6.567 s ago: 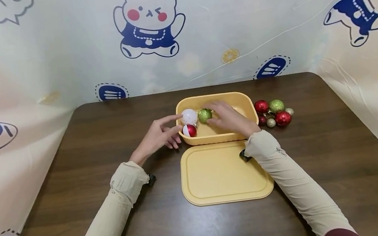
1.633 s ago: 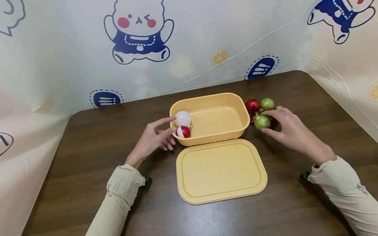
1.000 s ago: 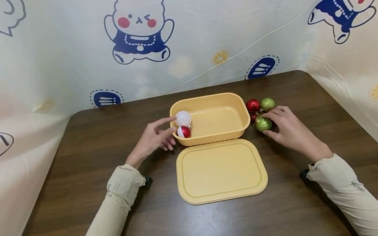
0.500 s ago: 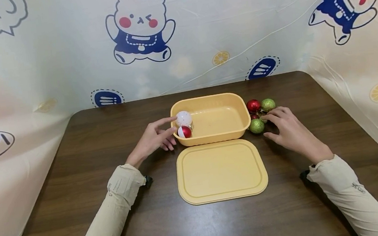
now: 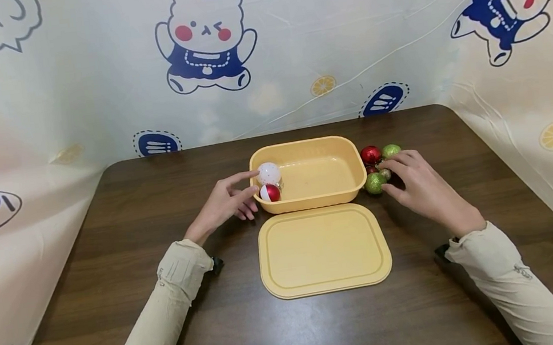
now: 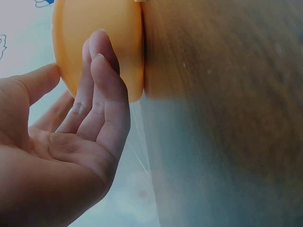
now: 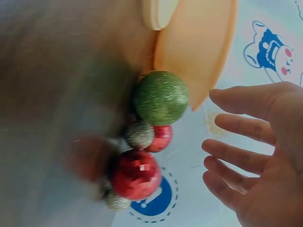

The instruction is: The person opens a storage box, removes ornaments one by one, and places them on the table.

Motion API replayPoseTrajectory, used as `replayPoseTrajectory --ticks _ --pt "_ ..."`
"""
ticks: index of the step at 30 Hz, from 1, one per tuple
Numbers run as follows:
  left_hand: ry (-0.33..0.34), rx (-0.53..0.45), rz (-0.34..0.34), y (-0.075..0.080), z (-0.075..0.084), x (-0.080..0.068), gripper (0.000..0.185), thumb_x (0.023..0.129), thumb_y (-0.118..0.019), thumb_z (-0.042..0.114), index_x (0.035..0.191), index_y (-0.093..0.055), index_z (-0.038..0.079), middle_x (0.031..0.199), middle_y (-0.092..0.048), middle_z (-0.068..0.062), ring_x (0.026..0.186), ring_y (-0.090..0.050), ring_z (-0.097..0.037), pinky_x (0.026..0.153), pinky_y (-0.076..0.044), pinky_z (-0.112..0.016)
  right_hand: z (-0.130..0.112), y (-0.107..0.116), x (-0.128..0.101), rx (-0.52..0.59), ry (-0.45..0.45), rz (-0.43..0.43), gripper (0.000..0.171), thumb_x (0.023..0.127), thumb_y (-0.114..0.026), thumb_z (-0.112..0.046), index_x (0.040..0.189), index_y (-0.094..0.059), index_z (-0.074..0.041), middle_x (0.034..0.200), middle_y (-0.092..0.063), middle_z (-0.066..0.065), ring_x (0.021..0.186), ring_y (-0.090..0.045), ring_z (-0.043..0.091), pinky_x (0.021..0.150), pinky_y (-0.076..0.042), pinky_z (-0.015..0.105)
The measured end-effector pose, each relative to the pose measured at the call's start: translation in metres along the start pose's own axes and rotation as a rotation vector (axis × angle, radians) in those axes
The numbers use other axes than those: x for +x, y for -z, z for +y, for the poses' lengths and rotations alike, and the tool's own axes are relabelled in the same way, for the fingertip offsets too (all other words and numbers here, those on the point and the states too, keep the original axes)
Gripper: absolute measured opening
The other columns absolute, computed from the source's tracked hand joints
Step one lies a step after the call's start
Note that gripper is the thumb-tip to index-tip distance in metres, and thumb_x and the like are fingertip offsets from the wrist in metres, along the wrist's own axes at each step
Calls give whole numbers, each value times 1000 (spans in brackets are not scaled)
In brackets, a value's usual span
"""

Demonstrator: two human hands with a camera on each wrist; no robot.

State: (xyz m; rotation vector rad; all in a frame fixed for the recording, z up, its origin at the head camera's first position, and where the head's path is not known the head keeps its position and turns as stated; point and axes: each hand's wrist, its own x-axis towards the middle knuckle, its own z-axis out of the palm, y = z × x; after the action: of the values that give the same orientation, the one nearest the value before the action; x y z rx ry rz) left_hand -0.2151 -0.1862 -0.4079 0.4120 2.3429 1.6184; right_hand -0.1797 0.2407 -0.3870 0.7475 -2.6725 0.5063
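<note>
While both sleeved forearms rest on the dark wooden table, the scene reads from left to right as follows.

Left hand: lies at the 9 o'clock end of the yellow tub, forefinger stretched to its rim, other fingers loosely bent against the outer wall; it grasps nothing.
Inside the tub: a white speckled bauble and a red-and-white bauble sit in the 9 o'clock corner, just past that fingertip.
Lid: lies flat at the tub's 6 o'clock side.
Green glitter bauble: on the table against the tub's 3 o'clock wall, just beside the right fingertips.
Right hand: fingers spread and relaxed, holding nothing; the wrist view shows a gap between fingers and baubles.
Hard to see: the hand covers part of the cluster; only a red bauble, a second green one and a small silvery one show.
</note>
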Motion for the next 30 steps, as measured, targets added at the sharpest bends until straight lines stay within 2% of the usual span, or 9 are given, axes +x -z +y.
replayPoseTrajectory --ticks 6,15,20,23,30 --pt "5 4 0 1 -1 0 48 99 -63 32 144 -53 20 80 -70 -25 64 -68 -40 56 -60 -40 -12 5 12 3 -15 -9 36 85 -78 -11 117 -67 1 122 -62 19 123 -46 36 105 -41 54" --pt "25 -19 -15 1 -2 -1 50 101 -60 26 149 -47 18 85 -68 -31 71 -64 -54 60 -59 -50 -28 1 32 24 56 -17 33 87 -76 -9 117 -67 1 121 -63 18 121 -49 34 98 -47 52" --pt "26 -5 -3 1 -1 -1 48 100 -62 28 147 -50 20 83 -69 -27 68 -66 -47 58 -60 -45 -42 -2 45 47 107 -30 34 90 -74 -12 120 -65 2 123 -62 20 121 -49 36 103 -42 52" --pt "26 6 5 1 -1 -1 48 99 -64 30 145 -52 22 81 -70 -23 65 -68 -42 58 -60 -40 -52 -6 53 64 123 -47 35 92 -73 -14 121 -64 3 124 -61 20 120 -49 35 103 -43 50" --pt "13 2 9 0 -2 1 46 99 -63 29 143 -54 23 79 -70 -21 63 -68 -38 56 -60 -39 -77 -17 69 105 139 -108 37 94 -70 -20 125 -63 -1 127 -59 17 123 -50 32 104 -46 48"
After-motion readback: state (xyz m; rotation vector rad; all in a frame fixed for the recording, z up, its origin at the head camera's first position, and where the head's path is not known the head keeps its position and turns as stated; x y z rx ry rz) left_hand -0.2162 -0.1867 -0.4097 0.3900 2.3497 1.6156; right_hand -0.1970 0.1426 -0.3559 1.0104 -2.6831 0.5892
